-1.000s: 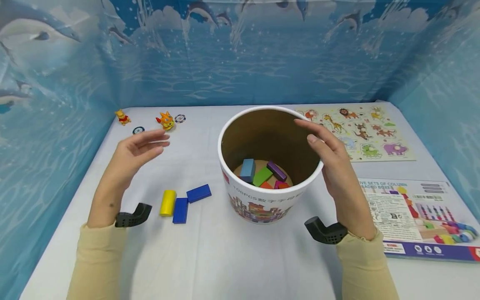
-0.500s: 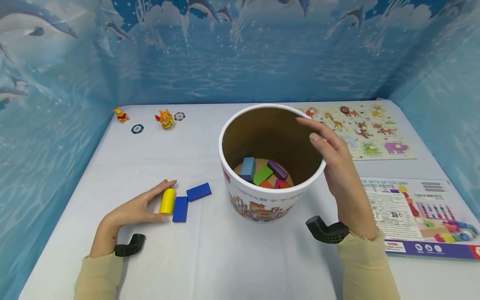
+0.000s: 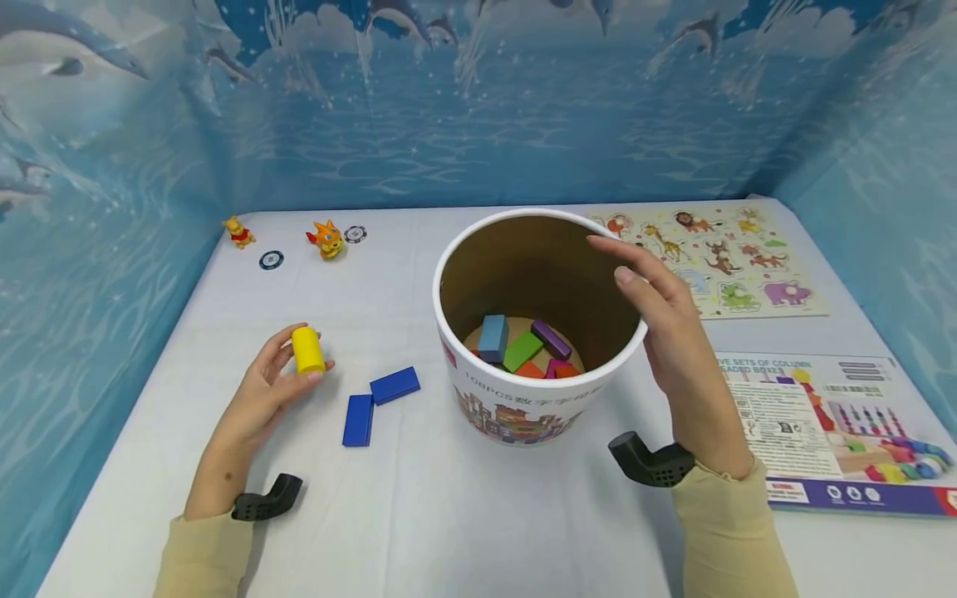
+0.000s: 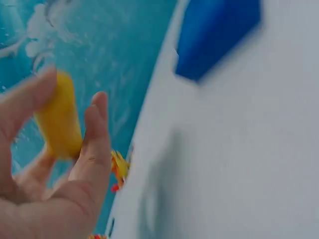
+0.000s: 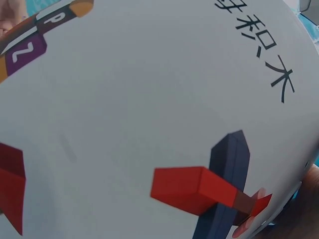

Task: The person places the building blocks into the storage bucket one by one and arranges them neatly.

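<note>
My left hand pinches a yellow cylinder block between thumb and fingers, lifted a little above the white table; the left wrist view shows the same yellow cylinder block in my fingers. Two blue flat blocks lie on the cloth just right of that hand. My right hand grips the right rim of a large white round tub with several coloured blocks at its bottom. The right wrist view is filled by the tub's printed wall.
An animal puzzle board lies at the back right, and a printed toy box at the right front. Two small toy figures and two round chips sit at the back left. Blue sea-print walls surround the table.
My left hand came down from mid-air to the yellow cylinder, took hold of it and lifted it up and to the left, away from the blue blocks. The right hand stayed on the tub rim.
</note>
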Demonstrator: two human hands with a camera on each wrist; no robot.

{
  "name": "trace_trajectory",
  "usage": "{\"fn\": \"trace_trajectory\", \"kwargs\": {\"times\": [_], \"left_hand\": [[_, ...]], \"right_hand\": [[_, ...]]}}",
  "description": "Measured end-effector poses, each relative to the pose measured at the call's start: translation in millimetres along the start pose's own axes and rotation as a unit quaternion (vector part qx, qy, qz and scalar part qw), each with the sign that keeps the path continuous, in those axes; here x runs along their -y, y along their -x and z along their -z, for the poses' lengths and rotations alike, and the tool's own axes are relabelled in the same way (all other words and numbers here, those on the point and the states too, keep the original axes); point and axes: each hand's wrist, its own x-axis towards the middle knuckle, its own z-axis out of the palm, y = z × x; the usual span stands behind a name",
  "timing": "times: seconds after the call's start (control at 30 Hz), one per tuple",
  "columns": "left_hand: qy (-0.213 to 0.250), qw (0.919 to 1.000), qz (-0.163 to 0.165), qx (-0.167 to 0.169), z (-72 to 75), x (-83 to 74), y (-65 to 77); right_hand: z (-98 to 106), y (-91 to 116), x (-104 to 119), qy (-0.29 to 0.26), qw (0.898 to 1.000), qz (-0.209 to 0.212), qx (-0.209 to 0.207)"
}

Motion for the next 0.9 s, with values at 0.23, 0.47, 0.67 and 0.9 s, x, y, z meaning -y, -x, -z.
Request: {"fn": "trace_trajectory", "kwargs": {"times": [0.23,0.47,0.67,0.9], "left_hand": [[0.271,0.9619,0.007,0.033,-14.3,-24.5,-1.0],[0.246,0.9693,-0.003,0.003,-30.0,-53.9,1.8],[0.211,0.9708,-0.107,0.04,-52.7,-105.3,8.0],[0.091,0.9769,-0.17,0.091,-104.0,-179.9,4.1]], "right_hand": [[0.3,0.5,0.3,-0.001,1.0,0.001,-0.002],[-0.4,0.4,-0.1,-0.003,1.0,-0.001,-0.001],[-0.3,0.4,0.0,0.001,1.0,0.0,0.001],[-0.4,1.2,0.0,-0.003,1.0,-0.003,0.0]]}}
